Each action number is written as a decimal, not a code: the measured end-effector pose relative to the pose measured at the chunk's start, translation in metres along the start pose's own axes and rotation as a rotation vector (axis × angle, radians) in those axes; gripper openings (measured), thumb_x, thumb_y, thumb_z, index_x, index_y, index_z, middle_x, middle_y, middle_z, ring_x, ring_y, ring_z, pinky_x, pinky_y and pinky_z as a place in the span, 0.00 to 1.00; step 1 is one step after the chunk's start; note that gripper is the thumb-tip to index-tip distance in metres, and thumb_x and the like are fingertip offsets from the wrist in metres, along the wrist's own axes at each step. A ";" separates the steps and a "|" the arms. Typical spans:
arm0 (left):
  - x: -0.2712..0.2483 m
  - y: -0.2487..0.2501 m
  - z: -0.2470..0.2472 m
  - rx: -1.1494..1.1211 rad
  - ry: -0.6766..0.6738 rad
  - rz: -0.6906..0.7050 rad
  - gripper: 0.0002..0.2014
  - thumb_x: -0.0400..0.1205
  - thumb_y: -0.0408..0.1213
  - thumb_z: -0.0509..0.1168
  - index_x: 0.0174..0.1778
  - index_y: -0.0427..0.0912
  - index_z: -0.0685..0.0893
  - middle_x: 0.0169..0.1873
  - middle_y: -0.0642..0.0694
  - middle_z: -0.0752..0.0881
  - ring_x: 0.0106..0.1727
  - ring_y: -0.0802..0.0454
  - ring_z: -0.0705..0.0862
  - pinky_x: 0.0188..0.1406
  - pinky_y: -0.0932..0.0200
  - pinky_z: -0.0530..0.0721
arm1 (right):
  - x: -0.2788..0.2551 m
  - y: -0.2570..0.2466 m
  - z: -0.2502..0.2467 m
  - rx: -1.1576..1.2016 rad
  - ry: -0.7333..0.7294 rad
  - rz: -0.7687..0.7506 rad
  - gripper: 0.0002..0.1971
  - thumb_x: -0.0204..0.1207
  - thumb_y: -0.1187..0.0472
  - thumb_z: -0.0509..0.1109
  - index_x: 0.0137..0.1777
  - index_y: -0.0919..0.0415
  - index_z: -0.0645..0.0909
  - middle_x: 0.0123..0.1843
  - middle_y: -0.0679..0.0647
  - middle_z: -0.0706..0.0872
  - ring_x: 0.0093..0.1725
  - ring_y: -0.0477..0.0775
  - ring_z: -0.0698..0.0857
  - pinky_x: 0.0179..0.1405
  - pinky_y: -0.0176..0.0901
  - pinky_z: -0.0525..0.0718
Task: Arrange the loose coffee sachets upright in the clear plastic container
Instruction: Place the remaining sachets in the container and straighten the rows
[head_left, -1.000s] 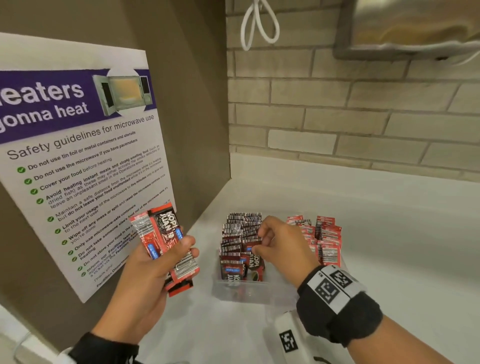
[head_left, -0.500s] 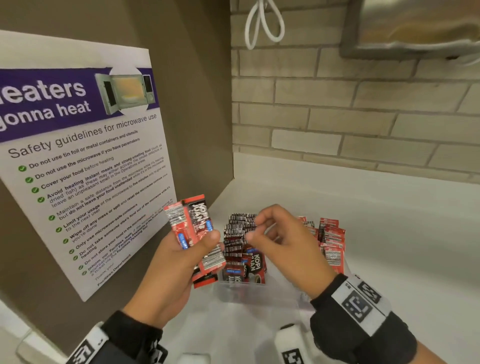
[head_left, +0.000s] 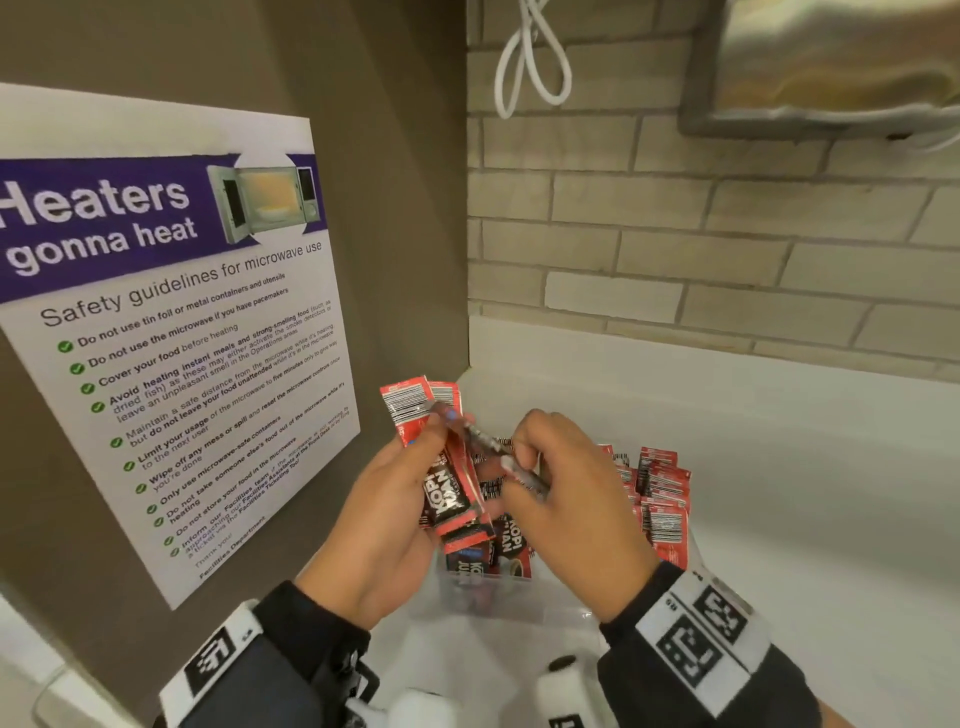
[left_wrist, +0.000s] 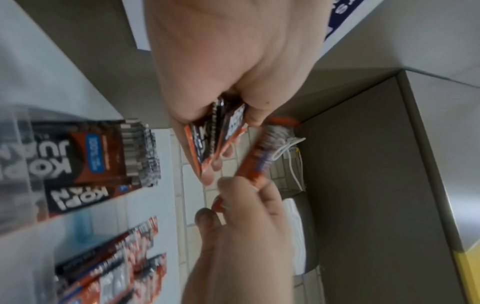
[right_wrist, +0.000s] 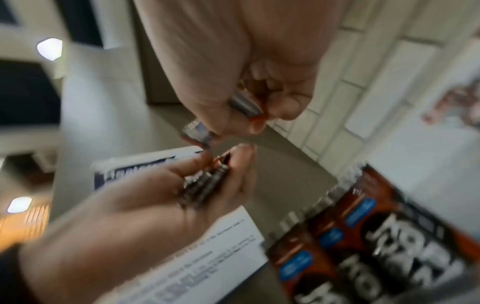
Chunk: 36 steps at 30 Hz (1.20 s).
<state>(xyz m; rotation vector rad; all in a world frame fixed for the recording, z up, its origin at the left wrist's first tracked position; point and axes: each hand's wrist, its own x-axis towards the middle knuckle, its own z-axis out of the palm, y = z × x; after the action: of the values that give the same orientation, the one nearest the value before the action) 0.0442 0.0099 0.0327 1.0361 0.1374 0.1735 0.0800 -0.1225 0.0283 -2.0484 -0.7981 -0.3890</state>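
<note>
My left hand (head_left: 439, 447) grips a small stack of red-and-black coffee sachets (head_left: 447, 493) just above the clear plastic container (head_left: 498, 603). My right hand (head_left: 517, 457) pinches one sachet (head_left: 488, 441) at the top of that stack, between thumb and fingers. In the left wrist view that single sachet (left_wrist: 262, 152) stands apart from the held stack (left_wrist: 210, 142). The right wrist view shows it blurred, the pinched sachet (right_wrist: 244, 107) above the stack (right_wrist: 205, 181). Several sachets stand upright in the container in two rows (head_left: 511, 545) (head_left: 662, 499).
The container sits on a white counter (head_left: 779, 519) in a corner. A brown side panel with a microwave safety poster (head_left: 171, 332) rises close on the left, a brick wall (head_left: 727, 234) behind. A white cord loop (head_left: 535, 57) and a steel fixture (head_left: 831, 67) hang above.
My right hand has risen from the sachets in the container to the stack and pinched one sachet. My left hand has carried the stack rightward, over the container.
</note>
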 end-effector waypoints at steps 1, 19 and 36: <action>0.000 0.000 0.000 -0.008 -0.019 -0.026 0.15 0.85 0.41 0.58 0.58 0.37 0.84 0.44 0.38 0.90 0.39 0.46 0.90 0.32 0.53 0.88 | -0.001 0.001 0.000 -0.107 -0.021 -0.051 0.16 0.65 0.71 0.66 0.35 0.53 0.61 0.35 0.47 0.68 0.33 0.45 0.67 0.29 0.35 0.63; 0.001 0.008 -0.007 0.430 -0.151 0.211 0.14 0.79 0.47 0.62 0.57 0.49 0.85 0.46 0.45 0.92 0.46 0.46 0.90 0.39 0.52 0.87 | 0.010 -0.011 -0.042 0.184 -0.219 0.113 0.10 0.72 0.60 0.75 0.47 0.51 0.75 0.43 0.47 0.82 0.40 0.48 0.82 0.40 0.37 0.79; -0.004 0.012 -0.037 0.238 0.083 0.337 0.14 0.78 0.48 0.60 0.53 0.45 0.82 0.34 0.50 0.88 0.35 0.55 0.88 0.35 0.53 0.90 | -0.013 0.063 0.002 -0.067 -0.219 0.381 0.14 0.68 0.69 0.76 0.31 0.53 0.75 0.32 0.50 0.83 0.30 0.42 0.78 0.30 0.25 0.76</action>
<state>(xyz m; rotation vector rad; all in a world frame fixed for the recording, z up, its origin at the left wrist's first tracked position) 0.0320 0.0463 0.0242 1.2863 0.0576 0.5163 0.1121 -0.1519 -0.0191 -2.2725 -0.5068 0.0232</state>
